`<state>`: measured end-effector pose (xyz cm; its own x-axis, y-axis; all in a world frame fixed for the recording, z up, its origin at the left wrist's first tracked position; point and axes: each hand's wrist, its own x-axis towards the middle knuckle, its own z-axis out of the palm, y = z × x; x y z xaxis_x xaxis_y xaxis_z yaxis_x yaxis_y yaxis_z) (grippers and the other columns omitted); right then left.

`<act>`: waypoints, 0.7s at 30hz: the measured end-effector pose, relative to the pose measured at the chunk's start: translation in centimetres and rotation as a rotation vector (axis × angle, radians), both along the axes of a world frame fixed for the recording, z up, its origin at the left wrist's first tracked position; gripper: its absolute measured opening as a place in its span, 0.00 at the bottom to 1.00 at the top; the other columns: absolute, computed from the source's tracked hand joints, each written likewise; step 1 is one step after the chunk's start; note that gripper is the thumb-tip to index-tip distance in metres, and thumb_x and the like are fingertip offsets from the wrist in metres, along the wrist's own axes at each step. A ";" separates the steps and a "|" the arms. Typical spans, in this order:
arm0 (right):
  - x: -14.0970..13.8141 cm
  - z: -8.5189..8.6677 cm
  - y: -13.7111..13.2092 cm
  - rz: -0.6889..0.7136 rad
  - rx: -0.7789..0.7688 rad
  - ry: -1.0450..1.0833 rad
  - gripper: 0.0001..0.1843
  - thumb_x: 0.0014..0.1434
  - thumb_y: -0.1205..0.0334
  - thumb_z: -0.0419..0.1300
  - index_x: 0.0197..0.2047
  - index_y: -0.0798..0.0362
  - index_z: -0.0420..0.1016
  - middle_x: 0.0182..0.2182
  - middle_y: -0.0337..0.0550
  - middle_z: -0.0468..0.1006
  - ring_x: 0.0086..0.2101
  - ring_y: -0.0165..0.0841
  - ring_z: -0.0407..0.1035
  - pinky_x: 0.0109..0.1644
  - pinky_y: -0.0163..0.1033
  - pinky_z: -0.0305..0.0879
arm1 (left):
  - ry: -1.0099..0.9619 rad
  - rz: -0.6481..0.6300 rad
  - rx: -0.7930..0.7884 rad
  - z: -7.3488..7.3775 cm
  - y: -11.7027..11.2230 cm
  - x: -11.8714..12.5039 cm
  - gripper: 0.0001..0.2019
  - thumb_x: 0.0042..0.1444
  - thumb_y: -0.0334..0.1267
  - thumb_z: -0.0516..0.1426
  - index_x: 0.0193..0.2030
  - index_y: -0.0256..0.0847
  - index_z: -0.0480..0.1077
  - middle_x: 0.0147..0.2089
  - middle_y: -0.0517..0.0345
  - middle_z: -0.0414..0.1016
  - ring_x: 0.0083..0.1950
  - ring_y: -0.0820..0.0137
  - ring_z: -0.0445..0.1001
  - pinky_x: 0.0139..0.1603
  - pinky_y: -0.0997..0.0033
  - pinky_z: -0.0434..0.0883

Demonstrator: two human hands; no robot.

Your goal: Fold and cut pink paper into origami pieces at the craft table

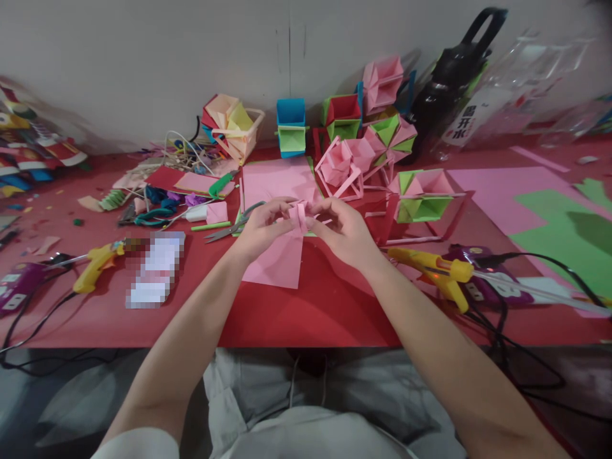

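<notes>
My left hand [264, 227] and my right hand [340, 228] meet over the middle of the red table [296, 312]. Both pinch a small folded pink paper piece [300, 214] between their fingertips. Under the hands lies a flat pink paper sheet [276, 260]. A larger pink sheet [277, 182] lies just behind them. Scissors [233, 227] rest right beside my left hand.
Yellow glue guns lie at the left [95, 264] and right [442, 268], with cables running off the front edge. Several folded paper boxes [382, 137] stand at the back. A black bottle [454, 76] and a clear one [507, 89] stand back right. Pink and green sheets [559, 236] lie right.
</notes>
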<state>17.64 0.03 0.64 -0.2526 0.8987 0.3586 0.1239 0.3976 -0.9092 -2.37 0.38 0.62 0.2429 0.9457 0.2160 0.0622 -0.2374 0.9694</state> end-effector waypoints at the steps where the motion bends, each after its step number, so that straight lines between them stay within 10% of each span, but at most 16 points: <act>1: 0.0 -0.1 0.0 -0.003 -0.004 0.008 0.19 0.58 0.45 0.69 0.42 0.50 0.73 0.40 0.43 0.79 0.38 0.34 0.73 0.39 0.39 0.70 | 0.003 0.003 0.003 0.0 0.0 0.1 0.12 0.53 0.41 0.65 0.31 0.39 0.68 0.64 0.45 0.72 0.62 0.56 0.71 0.56 0.58 0.71; 21: 0.1 0.1 -0.5 -0.077 0.160 -0.110 0.16 0.60 0.53 0.68 0.49 0.49 0.77 0.45 0.45 0.80 0.39 0.36 0.75 0.42 0.42 0.72 | -0.177 0.031 -0.118 -0.8 0.3 0.2 0.17 0.50 0.39 0.66 0.39 0.42 0.60 0.66 0.45 0.67 0.57 0.60 0.74 0.55 0.54 0.74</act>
